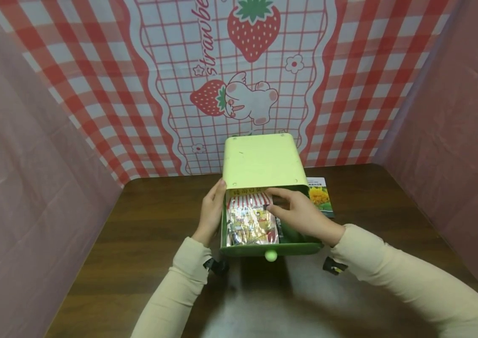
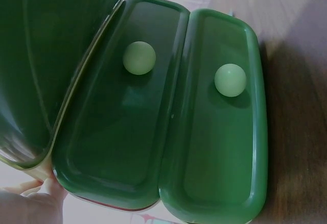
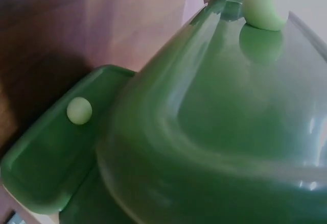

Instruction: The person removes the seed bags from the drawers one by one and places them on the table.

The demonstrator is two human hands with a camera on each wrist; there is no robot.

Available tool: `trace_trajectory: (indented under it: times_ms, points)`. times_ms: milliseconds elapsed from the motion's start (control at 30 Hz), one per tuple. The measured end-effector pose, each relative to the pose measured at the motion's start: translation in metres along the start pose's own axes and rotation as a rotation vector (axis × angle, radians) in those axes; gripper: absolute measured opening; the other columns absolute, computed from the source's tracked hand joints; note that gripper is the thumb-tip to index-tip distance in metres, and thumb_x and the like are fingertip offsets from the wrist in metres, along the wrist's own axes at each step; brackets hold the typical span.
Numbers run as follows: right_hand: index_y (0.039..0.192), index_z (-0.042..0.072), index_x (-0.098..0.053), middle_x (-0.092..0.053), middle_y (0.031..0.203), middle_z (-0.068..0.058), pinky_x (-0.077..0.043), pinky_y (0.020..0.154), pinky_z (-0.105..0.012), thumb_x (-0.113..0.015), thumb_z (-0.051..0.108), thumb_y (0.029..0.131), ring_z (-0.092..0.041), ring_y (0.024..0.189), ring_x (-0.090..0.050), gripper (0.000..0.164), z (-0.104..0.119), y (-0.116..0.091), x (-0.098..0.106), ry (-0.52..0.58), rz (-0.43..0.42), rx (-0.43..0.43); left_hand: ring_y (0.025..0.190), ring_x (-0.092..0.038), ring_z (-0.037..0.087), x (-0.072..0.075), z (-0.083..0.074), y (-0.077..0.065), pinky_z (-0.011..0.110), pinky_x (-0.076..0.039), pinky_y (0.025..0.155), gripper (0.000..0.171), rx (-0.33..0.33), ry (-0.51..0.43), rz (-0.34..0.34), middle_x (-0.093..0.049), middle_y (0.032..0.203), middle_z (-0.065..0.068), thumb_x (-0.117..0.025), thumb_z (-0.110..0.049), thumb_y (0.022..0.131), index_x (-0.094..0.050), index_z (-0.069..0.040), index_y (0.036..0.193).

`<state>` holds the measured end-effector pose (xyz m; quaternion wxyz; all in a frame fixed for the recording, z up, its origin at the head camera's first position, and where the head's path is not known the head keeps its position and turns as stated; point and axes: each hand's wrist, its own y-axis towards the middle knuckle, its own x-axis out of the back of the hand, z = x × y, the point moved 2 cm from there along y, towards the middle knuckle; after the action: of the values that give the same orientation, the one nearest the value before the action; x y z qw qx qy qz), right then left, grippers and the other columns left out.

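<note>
A small pale yellow-green drawer cabinet (image 1: 264, 159) stands on the table with its green top drawer (image 1: 296, 249) pulled out. A shiny clear packet (image 1: 252, 220) with a red-and-white striped top lies in the drawer's left part. My right hand (image 1: 302, 213) reaches over the drawer, thumb and index fingertips apart at the packet's right edge. Against the cabinet's left side rests my left hand (image 1: 211, 209), fingers fairly straight; in the left wrist view part of that hand (image 2: 30, 203) touches the side. The right wrist view shows no fingers.
Two lower drawers are closed, with round pale knobs (image 2: 230, 80). A card with a yellow flower (image 1: 320, 197) lies right of the cabinet on the dark wooden table (image 1: 150, 225). Behind hangs a strawberry-print cloth (image 1: 171, 94); pink cloth walls (image 1: 442, 103) flank the table.
</note>
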<state>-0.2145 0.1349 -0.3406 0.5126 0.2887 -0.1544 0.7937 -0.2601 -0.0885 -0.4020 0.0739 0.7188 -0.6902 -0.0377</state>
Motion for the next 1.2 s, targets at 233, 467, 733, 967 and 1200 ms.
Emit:
trace_trajectory:
  times_ms: [233,467,733,967,1200]
  points:
    - [0.149,0.002,-0.039,-0.050,0.145,-0.021,-0.057,0.087,-0.043,-0.056,0.020,0.100,-0.035,0.125,-0.057,0.055,-0.003,-0.001,0.001,0.109,-0.017,-0.081,0.147,-0.031,0.027,-0.001,0.000,-0.001,0.041,-0.024,0.124,0.067,0.009,-0.004,-0.006,-0.037,0.157,0.010,-0.042,-0.050,0.102,-0.036,-0.004,0.150]
    - [0.153,-0.004,-0.023,-0.038,0.151,-0.027,-0.050,0.105,-0.046,-0.053,0.020,0.101,-0.038,0.128,-0.054,0.064,-0.008,0.001,-0.001,0.303,0.049,-0.217,0.147,-0.031,0.027,-0.001,0.002,-0.001,0.041,-0.023,0.124,0.068,0.011,-0.011,-0.003,-0.036,0.157,0.011,-0.042,-0.050,0.102,-0.035,-0.003,0.151]
    - [0.152,-0.009,-0.016,-0.057,0.131,-0.028,-0.059,0.090,-0.038,-0.059,0.012,0.097,-0.031,0.110,-0.064,0.073,-0.007,0.004,-0.008,0.354,0.119,-0.281,0.147,-0.029,0.029,-0.001,-0.018,-0.010,0.040,-0.023,0.124,0.060,0.047,-0.003,0.017,-0.034,0.158,0.014,-0.040,-0.039,0.106,-0.033,0.000,0.150]
    - [0.138,-0.008,-0.034,-0.069,0.083,-0.007,-0.057,0.067,-0.029,-0.061,0.009,0.094,-0.012,0.069,-0.057,0.054,-0.007,0.005,-0.011,0.325,0.186,-0.294,0.148,-0.028,0.026,0.000,0.000,0.001,0.040,-0.022,0.125,0.062,0.035,-0.008,0.016,-0.032,0.159,0.010,-0.040,-0.045,0.104,-0.032,-0.005,0.152]
    - [0.106,0.001,-0.047,-0.061,0.066,0.000,-0.052,0.060,-0.029,-0.058,0.011,0.097,-0.014,0.060,-0.048,0.018,-0.007,0.006,-0.010,0.312,0.156,-0.283,0.148,-0.028,0.026,0.000,0.000,-0.001,0.041,-0.022,0.125,0.065,0.011,0.008,0.012,-0.033,0.159,0.009,-0.040,-0.049,0.103,-0.034,-0.007,0.152]
